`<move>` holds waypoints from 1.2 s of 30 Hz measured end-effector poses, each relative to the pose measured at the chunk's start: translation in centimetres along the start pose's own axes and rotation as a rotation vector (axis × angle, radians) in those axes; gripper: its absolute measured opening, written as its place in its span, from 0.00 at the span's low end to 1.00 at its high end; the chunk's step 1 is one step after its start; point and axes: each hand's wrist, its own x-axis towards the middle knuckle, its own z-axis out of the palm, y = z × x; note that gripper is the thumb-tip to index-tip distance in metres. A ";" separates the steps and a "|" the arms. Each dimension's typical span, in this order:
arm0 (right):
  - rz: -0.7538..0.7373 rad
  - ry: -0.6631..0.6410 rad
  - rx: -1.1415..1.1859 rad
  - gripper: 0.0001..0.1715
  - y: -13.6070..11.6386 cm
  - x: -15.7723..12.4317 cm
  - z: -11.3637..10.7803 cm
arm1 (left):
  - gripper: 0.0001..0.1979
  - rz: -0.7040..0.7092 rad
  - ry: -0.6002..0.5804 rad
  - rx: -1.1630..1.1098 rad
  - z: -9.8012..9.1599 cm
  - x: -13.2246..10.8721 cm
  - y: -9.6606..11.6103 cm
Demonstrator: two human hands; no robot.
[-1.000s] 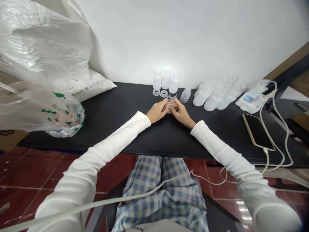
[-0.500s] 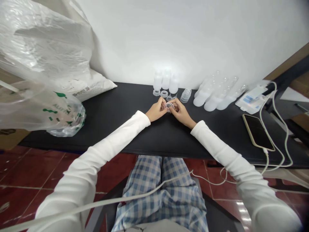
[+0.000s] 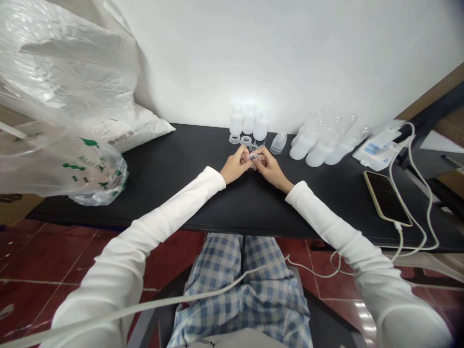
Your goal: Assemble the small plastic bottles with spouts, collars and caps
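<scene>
Both my hands meet over the middle of the black table (image 3: 188, 193). My left hand (image 3: 236, 166) and my right hand (image 3: 270, 168) pinch a small clear plastic ring-shaped part (image 3: 253, 157) between their fingertips. Just beyond them lie loose clear rings (image 3: 240, 140) and a small clear ribbed cap (image 3: 278, 143). Three upright translucent bottles (image 3: 249, 122) stand behind those, against the white wall.
Several translucent bottles lie in a row (image 3: 322, 140) at the right. Further right are a flat packet (image 3: 377, 147), a phone (image 3: 387, 198) on a white cable (image 3: 416, 183), and the table edge. Plastic bags (image 3: 61, 121) fill the left end.
My fingers have shifted slightly on the clear part, turning it between both hands. My arms and everything else on the table have stayed in place.
</scene>
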 end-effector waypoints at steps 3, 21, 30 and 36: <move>-0.008 0.012 -0.028 0.24 -0.5 -0.1 0.0 | 0.11 -0.005 -0.028 -0.047 -0.1 0.0 -0.1; -0.068 0.047 -0.018 0.30 -0.9 -0.2 0.0 | 0.15 0.100 0.012 0.043 -0.9 0.3 -0.6; 0.006 0.010 0.149 0.27 -0.8 0.3 -0.4 | 0.17 0.139 0.028 -0.155 -1.0 1.4 -2.4; 0.001 0.110 0.133 0.26 -1.4 0.1 -0.2 | 0.14 0.034 -0.080 -0.306 -1.3 1.0 -1.6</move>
